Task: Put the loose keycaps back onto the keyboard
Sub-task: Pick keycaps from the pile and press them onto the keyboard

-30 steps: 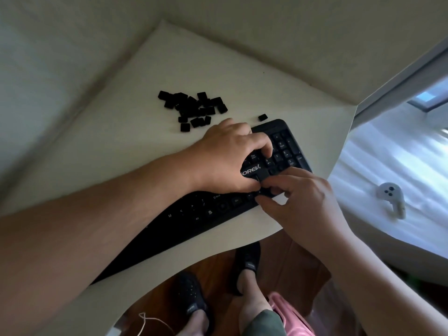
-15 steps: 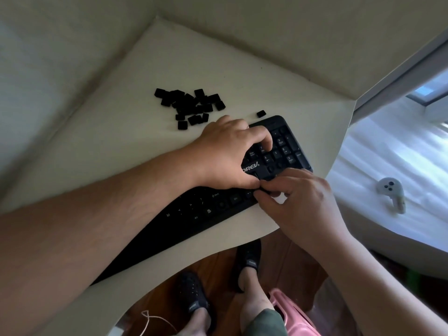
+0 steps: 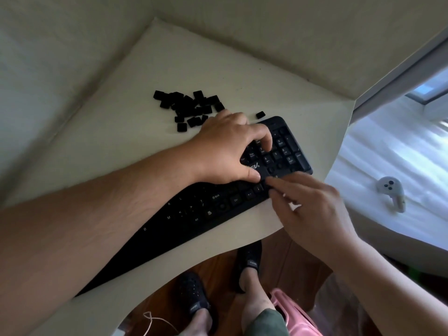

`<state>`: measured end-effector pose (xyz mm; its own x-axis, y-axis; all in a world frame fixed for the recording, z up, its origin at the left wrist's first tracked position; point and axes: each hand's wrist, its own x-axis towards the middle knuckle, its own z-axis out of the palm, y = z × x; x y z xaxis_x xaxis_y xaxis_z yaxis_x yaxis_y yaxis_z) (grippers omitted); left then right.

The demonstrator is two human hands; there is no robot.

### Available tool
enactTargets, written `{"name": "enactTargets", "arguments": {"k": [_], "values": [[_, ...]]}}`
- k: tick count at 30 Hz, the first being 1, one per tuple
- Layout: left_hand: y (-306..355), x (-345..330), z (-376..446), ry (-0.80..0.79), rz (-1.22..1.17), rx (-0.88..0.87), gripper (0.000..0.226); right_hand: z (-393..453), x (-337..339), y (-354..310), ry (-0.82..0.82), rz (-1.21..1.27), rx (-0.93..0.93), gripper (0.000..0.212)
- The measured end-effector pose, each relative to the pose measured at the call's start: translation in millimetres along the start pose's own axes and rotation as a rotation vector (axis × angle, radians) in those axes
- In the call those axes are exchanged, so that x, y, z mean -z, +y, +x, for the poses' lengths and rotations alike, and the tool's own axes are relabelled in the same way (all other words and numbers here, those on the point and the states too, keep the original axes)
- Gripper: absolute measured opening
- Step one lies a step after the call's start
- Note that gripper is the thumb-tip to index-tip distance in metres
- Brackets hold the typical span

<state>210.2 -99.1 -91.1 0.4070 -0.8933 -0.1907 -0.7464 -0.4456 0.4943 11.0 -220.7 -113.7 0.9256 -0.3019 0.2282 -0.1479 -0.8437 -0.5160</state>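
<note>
Task status: partly complete. The long black plastic keyboard (image 3: 218, 207) lies diagonally on the cream fabric-covered table (image 3: 121, 154), its right end near the table's corner. Legends show on many keys of the number pad and of the lower letter rows, so those caps are seated. A pile of small black square plastic keycaps (image 3: 188, 107) sits on the table just beyond the keyboard's far edge, and a single black keycap (image 3: 260, 114) lies apart, close to the keyboard's top right corner. These remain to be fitted, so a large share of the work is judged to be left.

The left hand (image 3: 228, 151) rests on the keyboard with fingers curled down onto the keys beside the number pad; the thumb presses near the arrow cluster. The right hand (image 3: 312, 209) reaches in from the near edge, index finger extended onto an arrow-cluster key. Whether a keycap sits under that fingertip cannot be told, as the area is dark.
</note>
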Motion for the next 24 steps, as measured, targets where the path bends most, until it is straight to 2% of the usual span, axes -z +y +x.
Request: {"name": "enactTargets", "arguments": {"k": [3, 5, 8, 12, 17, 21, 24], "values": [[-12.8, 7.2, 1.1, 0.117, -0.086, 0.029, 0.025, 20.7, 13.8, 4.3, 0.124, 0.089, -0.231, 0.022], [-21.0, 8.3, 4.0, 0.213, -0.075, 0.049, 0.009, 40.9, 20.8, 7.8, 0.127, 0.114, -0.360, 0.020], [-31.6, 8.6, 12.4, 0.319, -0.013, 0.102, 0.011, 77.0, 24.0, 12.7, 0.061, 0.116, -0.482, 0.016], [-35.4, 15.8, 24.0, 0.376, 0.053, 0.159, 0.015, 125.6, 13.4, 16.8, -0.053, 0.065, -0.478, 0.019], [-34.4, 17.0, 30.9, 0.371, 0.090, 0.156, 0.017, 172.1, -3.3, 15.3, -0.281, -0.197, -0.398, 0.032], [-39.9, 17.2, 30.1, 0.356, 0.055, 0.136, 0.018, 188.4, -13.4, 10.0, -0.367, -0.280, -0.363, 0.023], [-45.5, 16.0, 27.1, 0.360, 0.009, 0.093, 0.021, 191.2, -15.8, 7.8, -0.360, -0.271, -0.327, 0.019]]}}
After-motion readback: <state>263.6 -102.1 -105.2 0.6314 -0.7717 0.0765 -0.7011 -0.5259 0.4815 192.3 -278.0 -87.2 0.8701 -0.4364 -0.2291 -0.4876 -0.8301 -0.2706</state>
